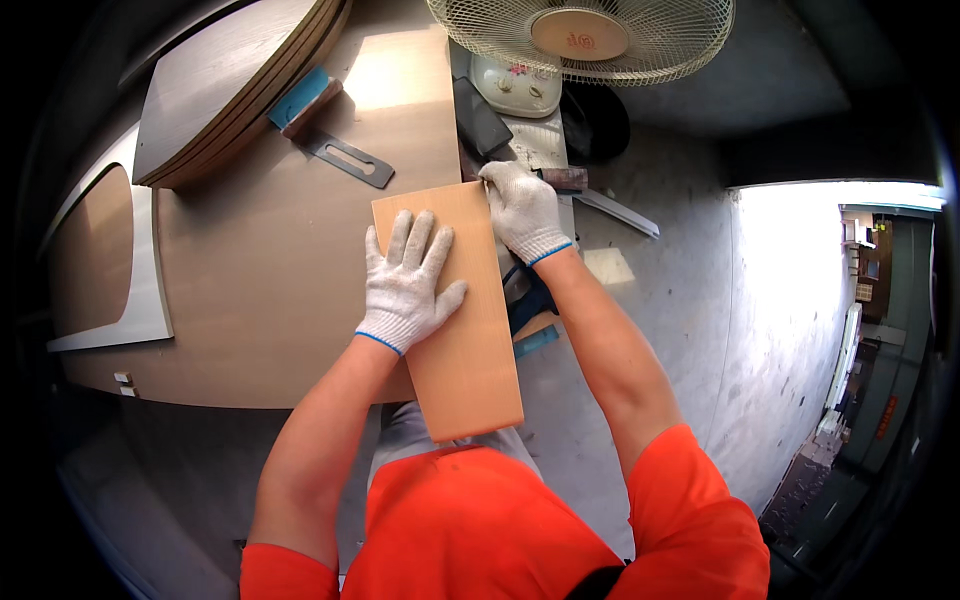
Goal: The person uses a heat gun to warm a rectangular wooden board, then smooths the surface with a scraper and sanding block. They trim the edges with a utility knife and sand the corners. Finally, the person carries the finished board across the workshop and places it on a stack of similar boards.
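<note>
A light wood-coloured board (pixel 465 330) lies over the table's right part, its near end overhanging toward my body. My left hand (pixel 408 285), in a white knit glove with a blue cuff, rests flat on the board with its fingers spread. At the board's far right corner, my gloved right hand (pixel 525 210) is curled closed, thumb side near the edge. A reddish-brown block (pixel 565 180) sticks out beside its knuckles; whether the fingers grip it is hidden.
The brown table (pixel 260 290) carries a stack of curved panels (pixel 225 85), a blue block with a brown face (pixel 305 100), a slotted metal plate (pixel 350 160) and a white curved frame (pixel 150 260). A fan (pixel 590 40) stands at the far side. A white strip (pixel 620 213) lies right.
</note>
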`<state>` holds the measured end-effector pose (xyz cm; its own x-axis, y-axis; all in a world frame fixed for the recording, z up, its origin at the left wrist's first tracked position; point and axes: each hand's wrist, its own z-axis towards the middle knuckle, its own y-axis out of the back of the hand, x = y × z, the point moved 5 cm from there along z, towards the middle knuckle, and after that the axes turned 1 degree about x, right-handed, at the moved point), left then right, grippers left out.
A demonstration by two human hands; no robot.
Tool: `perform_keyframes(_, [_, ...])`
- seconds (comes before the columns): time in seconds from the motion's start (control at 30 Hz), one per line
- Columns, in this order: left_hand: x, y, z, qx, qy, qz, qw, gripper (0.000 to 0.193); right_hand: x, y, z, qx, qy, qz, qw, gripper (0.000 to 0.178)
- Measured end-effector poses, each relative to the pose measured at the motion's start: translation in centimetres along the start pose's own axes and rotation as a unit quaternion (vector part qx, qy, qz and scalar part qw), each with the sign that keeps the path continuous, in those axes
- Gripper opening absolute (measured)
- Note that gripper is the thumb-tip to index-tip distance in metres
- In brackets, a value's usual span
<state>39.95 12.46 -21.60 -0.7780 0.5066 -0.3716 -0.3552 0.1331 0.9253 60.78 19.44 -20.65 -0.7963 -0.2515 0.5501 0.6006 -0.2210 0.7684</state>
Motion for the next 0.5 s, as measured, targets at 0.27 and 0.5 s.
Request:
perform_keyframes(0.27, [0.3, -0.3, -0.3, -0.001, 0.015, 0.008, 1.000, 0.082, 4.8, 3.7, -11.6, 0.124, 0.082, 0.007, 0.989, 0.019])
perform_keyframes(0.5, [0.1, -0.2, -0.3, -0.004, 0.013, 0.004, 1.000, 0.081, 2.5, 3.7, -7.1, 0.013, 0.028, -0.021, 0.999, 0.018])
